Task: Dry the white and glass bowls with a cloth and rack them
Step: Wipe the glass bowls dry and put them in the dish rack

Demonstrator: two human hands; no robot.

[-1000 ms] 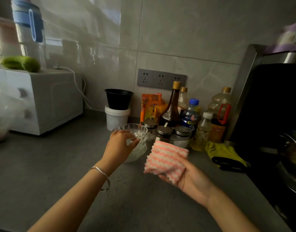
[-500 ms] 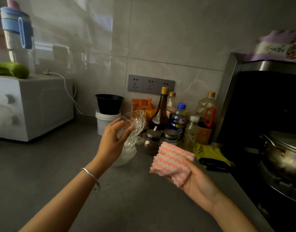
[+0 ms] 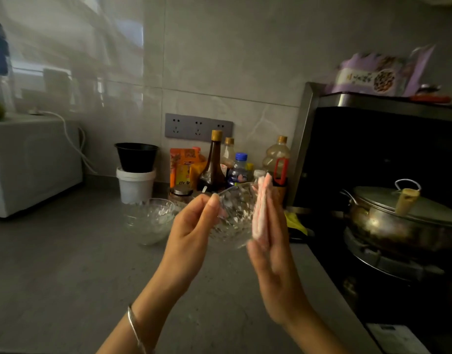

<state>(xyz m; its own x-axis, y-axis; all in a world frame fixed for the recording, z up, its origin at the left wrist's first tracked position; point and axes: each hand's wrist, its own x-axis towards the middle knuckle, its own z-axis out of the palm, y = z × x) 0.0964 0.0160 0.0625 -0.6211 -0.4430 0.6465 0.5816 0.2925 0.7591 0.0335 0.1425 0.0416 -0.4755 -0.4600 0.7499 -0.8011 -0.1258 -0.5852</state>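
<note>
My left hand (image 3: 191, 226) pinches the near rim of a cut-glass bowl (image 3: 234, 217) and holds it lifted above the counter. My right hand (image 3: 271, 251) stands edge-on with straight fingers and presses the pink-and-white striped cloth (image 3: 260, 208) against the bowl's right side. More glass bowls (image 3: 149, 219) sit stacked on the grey counter to the left, apart from both hands. No white bowl and no rack are in view.
Sauce bottles (image 3: 214, 162) and jars crowd the back wall behind the bowl. A white tub with a black pot (image 3: 136, 172) stands left of them, a white microwave (image 3: 31, 162) at far left. A lidded steel pot (image 3: 403, 221) sits on the stove at right, beside a yellow cloth (image 3: 295, 222).
My left hand lifted the top glass bowl off the stack and carried it right. My right hand turned edge-on and brought the cloth against the bowl. The view swung right.
</note>
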